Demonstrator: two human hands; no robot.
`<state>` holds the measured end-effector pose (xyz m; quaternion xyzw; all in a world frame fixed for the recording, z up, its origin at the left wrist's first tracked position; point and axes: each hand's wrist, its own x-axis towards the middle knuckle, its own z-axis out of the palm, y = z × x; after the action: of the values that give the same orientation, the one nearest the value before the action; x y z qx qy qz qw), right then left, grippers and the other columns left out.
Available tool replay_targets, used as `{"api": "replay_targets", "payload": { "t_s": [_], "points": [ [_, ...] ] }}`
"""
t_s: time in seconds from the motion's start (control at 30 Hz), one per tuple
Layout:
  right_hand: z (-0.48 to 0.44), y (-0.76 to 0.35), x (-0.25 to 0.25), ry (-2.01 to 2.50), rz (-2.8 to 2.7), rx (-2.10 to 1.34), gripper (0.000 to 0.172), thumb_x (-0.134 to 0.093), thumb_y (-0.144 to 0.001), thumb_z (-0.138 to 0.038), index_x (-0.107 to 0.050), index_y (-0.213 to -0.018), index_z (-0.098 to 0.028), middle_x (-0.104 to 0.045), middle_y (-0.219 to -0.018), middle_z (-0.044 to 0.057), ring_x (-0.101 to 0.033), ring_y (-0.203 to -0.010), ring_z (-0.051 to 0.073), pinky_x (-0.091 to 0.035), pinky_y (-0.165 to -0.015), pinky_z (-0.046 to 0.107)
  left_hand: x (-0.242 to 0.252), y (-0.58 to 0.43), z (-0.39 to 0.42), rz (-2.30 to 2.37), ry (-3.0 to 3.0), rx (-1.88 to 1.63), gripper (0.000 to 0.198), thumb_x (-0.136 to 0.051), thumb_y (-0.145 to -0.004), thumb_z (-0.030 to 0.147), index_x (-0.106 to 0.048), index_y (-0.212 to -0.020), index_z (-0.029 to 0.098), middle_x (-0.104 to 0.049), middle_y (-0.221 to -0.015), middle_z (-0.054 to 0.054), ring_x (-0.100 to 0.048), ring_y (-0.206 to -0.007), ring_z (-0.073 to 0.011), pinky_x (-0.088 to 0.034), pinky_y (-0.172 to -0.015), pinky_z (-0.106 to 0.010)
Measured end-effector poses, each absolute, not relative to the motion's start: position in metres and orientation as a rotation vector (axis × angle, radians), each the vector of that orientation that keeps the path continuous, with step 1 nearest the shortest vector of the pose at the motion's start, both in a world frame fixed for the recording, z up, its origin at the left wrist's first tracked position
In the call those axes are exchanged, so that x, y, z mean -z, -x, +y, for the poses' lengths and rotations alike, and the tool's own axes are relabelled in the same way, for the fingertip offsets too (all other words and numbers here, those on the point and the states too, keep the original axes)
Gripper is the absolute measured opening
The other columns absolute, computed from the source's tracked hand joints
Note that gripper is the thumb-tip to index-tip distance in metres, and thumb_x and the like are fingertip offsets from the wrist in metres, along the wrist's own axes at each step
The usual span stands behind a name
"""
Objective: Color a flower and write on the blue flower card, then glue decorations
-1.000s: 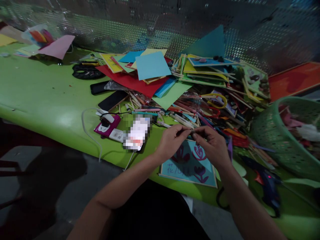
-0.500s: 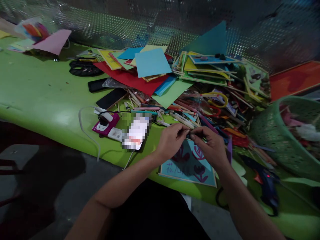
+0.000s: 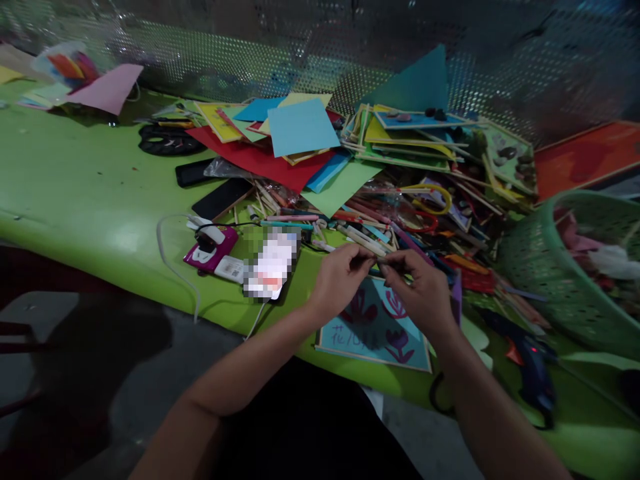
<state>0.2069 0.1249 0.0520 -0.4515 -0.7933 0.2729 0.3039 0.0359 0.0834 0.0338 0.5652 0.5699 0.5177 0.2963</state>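
Note:
My left hand (image 3: 340,279) and my right hand (image 3: 420,283) meet fingertip to fingertip, each closed in a pinch. Something small and dark sits between the fingertips, too small to name. Below them lies a blue picture card (image 3: 375,340) edged with thin sticks, painted with purple flowers and written characters. My hands cover its upper part. Just beyond the fingers, pens and sticks (image 3: 357,233) are strewn in a heap. To the right of my right forearm rests a dark glue gun (image 3: 535,373) with a red light on it.
A lit phone (image 3: 273,263) lies left of my hands beside a purple power strip (image 3: 210,250) with cables. Coloured paper (image 3: 303,127) and framed cards (image 3: 420,137) are piled at the back. A green basket (image 3: 530,267) stands at the right; the table's front edge is close to my body.
The view has shifted slightly. My hands stay pinched together over the card, with the fingertips barely moved.

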Motion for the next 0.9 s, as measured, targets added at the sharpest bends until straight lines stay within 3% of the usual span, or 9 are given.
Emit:
{"api": "replay_targets", "payload": {
  "t_s": [0.4,0.67,0.9],
  "points": [
    [0.1194,-0.2047,-0.0501,1.121,-2.311,-0.286,0.008,-0.056,-0.093,-0.027,-0.062,-0.092,-0.022,-0.073,-0.084,0.005,-0.066,-0.071,0.019,-0.045,-0.065,0.030,-0.0340,-0.0402,0.0820,1.720,-1.811,-1.258,0.009,-0.058,-0.093,0.016,-0.061,-0.086,0.021,-0.067,-0.087,-0.003,-0.061,-0.085,-0.0175,-0.046,-0.079,-0.030],
    [0.1190,-0.2012,-0.0535,1.138,-2.230,-0.389,0.004,-0.059,-0.090,-0.025,-0.063,-0.090,-0.023,-0.072,-0.080,0.002,-0.066,-0.068,0.017,-0.047,-0.064,0.028,-0.0385,-0.0389,0.0812,1.672,-1.798,-1.258,0.011,-0.056,-0.085,0.010,-0.057,-0.086,0.021,-0.063,-0.088,-0.002,-0.058,-0.086,-0.0179,-0.045,-0.079,-0.030],
    [0.1211,-0.2031,-0.0542,1.125,-2.171,-0.504,0.006,-0.060,-0.090,-0.027,-0.065,-0.092,-0.024,-0.072,-0.080,0.002,-0.066,-0.069,0.017,-0.049,-0.064,0.028,-0.0405,-0.0379,0.0811,1.608,-1.661,-1.309,0.007,-0.054,-0.093,0.016,-0.057,-0.088,0.021,-0.065,-0.090,-0.003,-0.061,-0.088,-0.0178,-0.047,-0.081,-0.031]
  ]
}}
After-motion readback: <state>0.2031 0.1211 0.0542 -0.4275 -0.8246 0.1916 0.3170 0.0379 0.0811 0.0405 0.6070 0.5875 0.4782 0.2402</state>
